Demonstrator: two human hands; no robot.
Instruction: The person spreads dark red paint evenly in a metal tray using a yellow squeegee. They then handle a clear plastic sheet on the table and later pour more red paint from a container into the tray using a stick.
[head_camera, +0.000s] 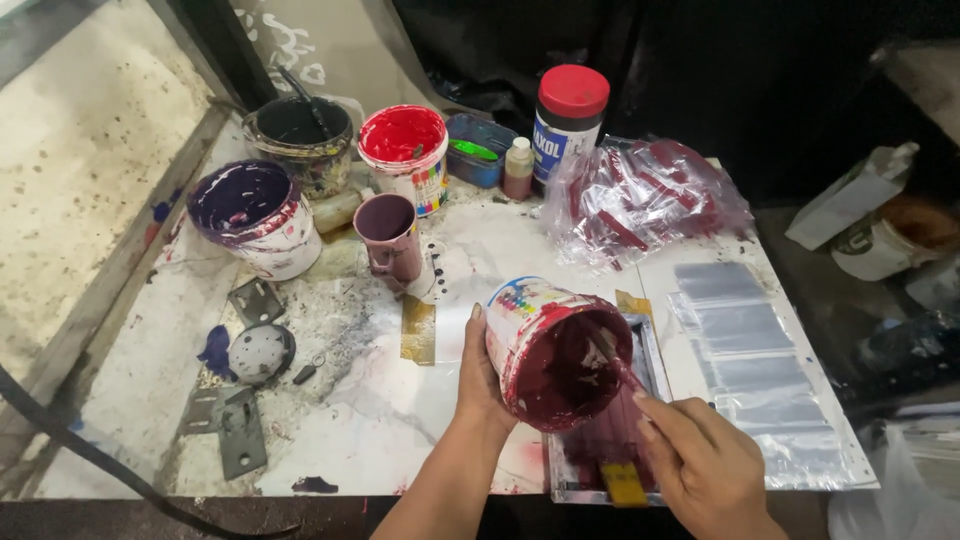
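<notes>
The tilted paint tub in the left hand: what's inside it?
Dark red paint coats the inner wall of the tilted tub. A stick, held by the right hand, reaches inside. The left hand holds the tub's side. The tub's depth stays shadowed.

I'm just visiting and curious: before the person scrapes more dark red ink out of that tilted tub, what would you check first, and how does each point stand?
1. Left hand grips the ink tub firmly: ok.
2. Tub mouth is tilted over the framed screen, not bare table: ok.
3. Right hand holds the scraper stick with its tip inside the tub: ok.
4. Ink left in the tub: ok, walls are coated dark red.
5. Clear plastic sheets beside the frame free of ink: ok.
6. Yellow-handled tool lying on the screen, clear of the pour: cannot tell.
</notes>
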